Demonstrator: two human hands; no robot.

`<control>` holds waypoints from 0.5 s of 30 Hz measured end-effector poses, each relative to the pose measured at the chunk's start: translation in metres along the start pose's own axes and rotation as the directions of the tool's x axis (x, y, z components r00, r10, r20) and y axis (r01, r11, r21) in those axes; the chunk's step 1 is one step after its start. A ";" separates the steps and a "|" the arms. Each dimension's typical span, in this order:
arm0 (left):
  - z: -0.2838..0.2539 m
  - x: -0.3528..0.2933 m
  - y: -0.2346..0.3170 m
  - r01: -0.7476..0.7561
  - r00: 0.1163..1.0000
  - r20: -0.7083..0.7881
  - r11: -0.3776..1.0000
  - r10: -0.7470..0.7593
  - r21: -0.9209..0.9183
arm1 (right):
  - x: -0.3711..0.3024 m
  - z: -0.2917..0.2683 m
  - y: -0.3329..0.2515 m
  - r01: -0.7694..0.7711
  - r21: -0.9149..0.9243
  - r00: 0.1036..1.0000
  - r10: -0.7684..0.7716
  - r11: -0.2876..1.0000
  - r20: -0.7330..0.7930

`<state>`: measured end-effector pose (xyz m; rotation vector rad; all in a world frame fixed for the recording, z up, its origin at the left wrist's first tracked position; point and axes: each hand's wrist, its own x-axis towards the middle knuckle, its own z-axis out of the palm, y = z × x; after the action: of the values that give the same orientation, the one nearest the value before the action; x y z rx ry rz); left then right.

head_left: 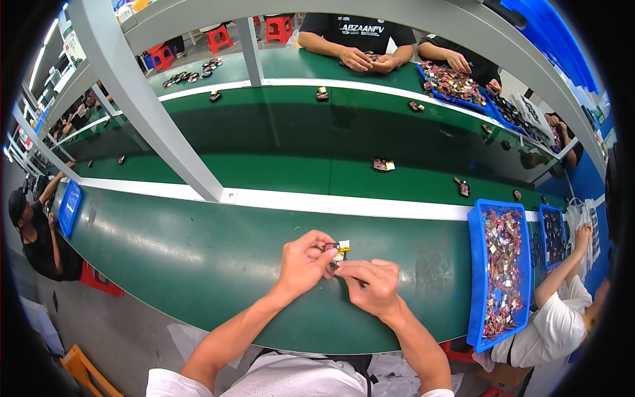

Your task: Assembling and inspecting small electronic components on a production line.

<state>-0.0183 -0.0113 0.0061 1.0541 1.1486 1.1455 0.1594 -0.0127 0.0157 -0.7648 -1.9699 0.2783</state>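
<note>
Over the green work surface, my left hand (pixel 305 261) pinches a small electronic assembly (pixel 343 245) between thumb and fingers. It has a silver pouch battery with yellow tape and a reddish circuit part. My right hand (pixel 374 283) is closed, its thumb and forefinger meeting the lower edge of the assembly. Something dark shows under the right fingers, too small and covered to name. To the right stands a blue tray (pixel 473 278) holding many similar reddish assemblies.
Beyond a white rail (pixel 331 202) runs a green conveyor belt (pixel 278 173) with several scattered assemblies. A grey metal post (pixel 149 99) rises at left. A person in white (pixel 555 324) works at right, another in black (pixel 43 241) at left; others sit across the belt.
</note>
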 end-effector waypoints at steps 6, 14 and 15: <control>-0.003 0.010 0.001 -0.025 1.000 -0.001 1.000 0.025 0.014 | 0.006 0.001 0.005 -0.012 0.066 0.996 0.018 0.998 -0.084; -0.072 0.130 0.027 -0.069 0.914 -0.365 0.955 0.176 0.288 | 0.010 -0.013 0.010 -0.167 0.085 0.948 0.184 0.982 -0.259; -0.089 0.144 0.027 -0.047 0.899 -0.380 0.912 0.216 0.408 | 0.010 -0.010 0.009 -0.162 0.085 0.945 0.179 0.983 -0.275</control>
<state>-0.1028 0.1379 0.0054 1.2395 1.7212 1.3260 0.1681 -0.0003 0.0234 -0.8859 -1.6226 0.3133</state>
